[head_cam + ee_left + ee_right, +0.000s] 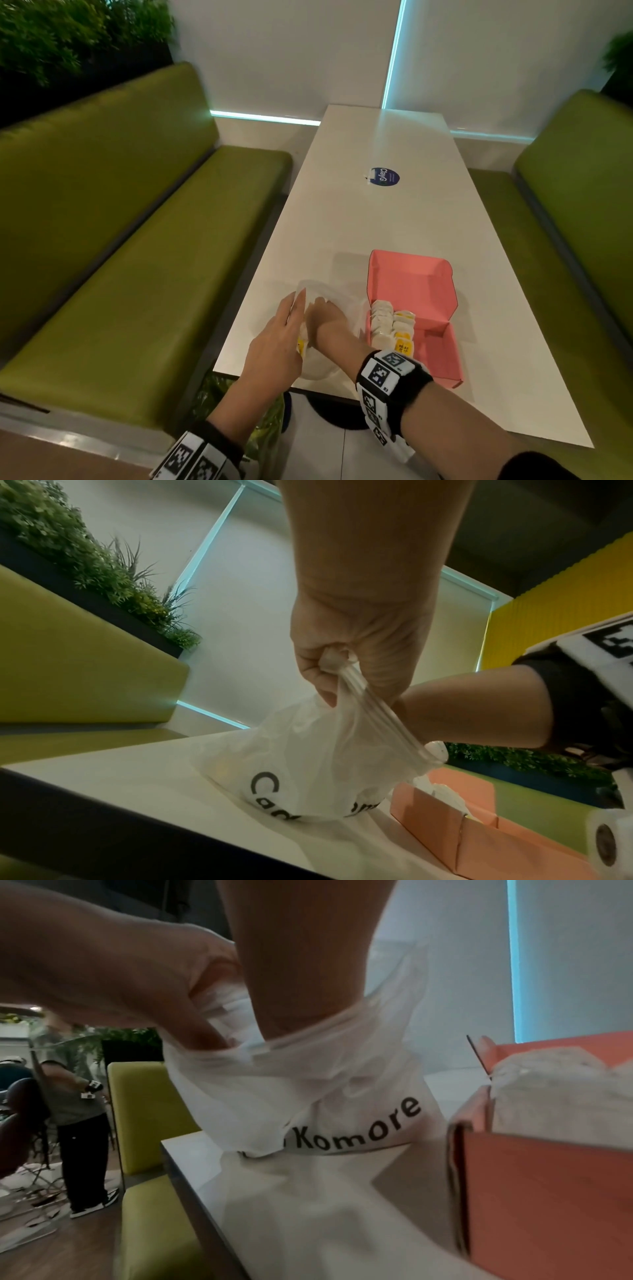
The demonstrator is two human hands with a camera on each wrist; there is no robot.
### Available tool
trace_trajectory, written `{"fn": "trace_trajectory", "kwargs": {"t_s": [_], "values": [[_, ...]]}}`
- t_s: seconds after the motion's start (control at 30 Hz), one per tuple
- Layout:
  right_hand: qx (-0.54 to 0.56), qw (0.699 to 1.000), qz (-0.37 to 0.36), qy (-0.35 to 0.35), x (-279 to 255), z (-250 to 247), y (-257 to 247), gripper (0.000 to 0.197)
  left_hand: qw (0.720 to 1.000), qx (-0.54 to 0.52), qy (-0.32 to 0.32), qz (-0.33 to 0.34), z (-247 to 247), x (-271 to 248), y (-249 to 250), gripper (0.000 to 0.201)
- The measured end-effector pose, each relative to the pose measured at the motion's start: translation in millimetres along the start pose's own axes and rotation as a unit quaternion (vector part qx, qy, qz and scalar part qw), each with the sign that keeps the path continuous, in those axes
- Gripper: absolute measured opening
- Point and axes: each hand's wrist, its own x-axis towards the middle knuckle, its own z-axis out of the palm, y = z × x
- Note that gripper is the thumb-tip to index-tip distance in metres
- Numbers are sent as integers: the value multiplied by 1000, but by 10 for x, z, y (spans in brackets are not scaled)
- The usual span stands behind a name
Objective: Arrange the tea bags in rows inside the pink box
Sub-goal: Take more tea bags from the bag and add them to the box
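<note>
The person stands at the near end of a long white table [394, 219] set between two green benches [113, 240], both arms reaching over a white plastic bag [308, 772] that sits on the tabletop just to the left of the pink box [442, 346]. The left hand [352, 647] has its fingers and thumb pinched round the bunched rim of the bag, pulling that edge up so the plastic stretches taut below it. The right hand [325, 315] goes down through the bag's mouth; in the right wrist view the plastic gathers round the wrist and the fingers are hidden inside, so I cannot tell whether they hold anything. Black lettering runs across the lower part of the bag, and something yellow shows faintly at its near edge beneath the left hand. The pink box lies open with its lid [411, 274] folded back away from the person. Inside, against its left wall, tea bags [394, 329] stand packed in two rows side by side, pale sachets with yellow tags on the nearer ones of the right row, while the right part of the box floor shows bare pink. Further up the table lies a round blue sticker [385, 176]. Both wrists carry black bands [394, 380] with black-and-white square markers. Green plants [68, 34] run behind the left bench
</note>
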Motion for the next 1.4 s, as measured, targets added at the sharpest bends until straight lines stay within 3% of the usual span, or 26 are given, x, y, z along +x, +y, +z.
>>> {"fn": "trace_trajectory", "kwargs": {"t_s": [0.13, 0.3, 0.43, 0.53, 0.7, 0.9, 1.03, 1.13, 1.27, 1.3, 1.4], "values": [[32, 999, -22, -3, -98, -88, -28, 31, 1000, 1, 7, -12, 14, 35, 9, 101], [211, 969, -58, 116, -364, -195, 101, 18, 998, 17, 21, -52, 2, 85, 26, 99], [323, 933, -66, 145, -543, -438, 302, 35, 996, 32, 32, -77, -13, 132, 20, 98], [428, 882, -67, 185, -672, -586, 465, 36, 995, 26, 48, -79, -36, 157, 41, 94], [643, 737, -75, 195, -896, -802, 723, 36, 990, 54, 84, -98, 13, 177, 126, 83], [718, 647, -107, 236, -1106, -1058, 948, 34, 996, 76, 33, -26, 359, 199, 160, 86], [727, 629, -110, 251, -1166, -1120, 1051, 33, 994, 100, -49, 16, 602, 202, 35, 80], [731, 626, -101, 254, -1189, -1090, 1088, 34, 984, 151, -69, 60, 667, 221, -29, 80], [742, 618, -82, 247, -1189, -994, 1105, 33, 991, 133, -25, -7, 766, 293, -123, 110], [743, 618, -77, 246, -1189, -967, 1109, 33, 989, 143, -25, -7, 791, 303, -142, 107], [742, 623, -55, 242, -1187, -884, 1127, 34, 975, 217, -16, 46, 870, 305, -167, 73]]}}
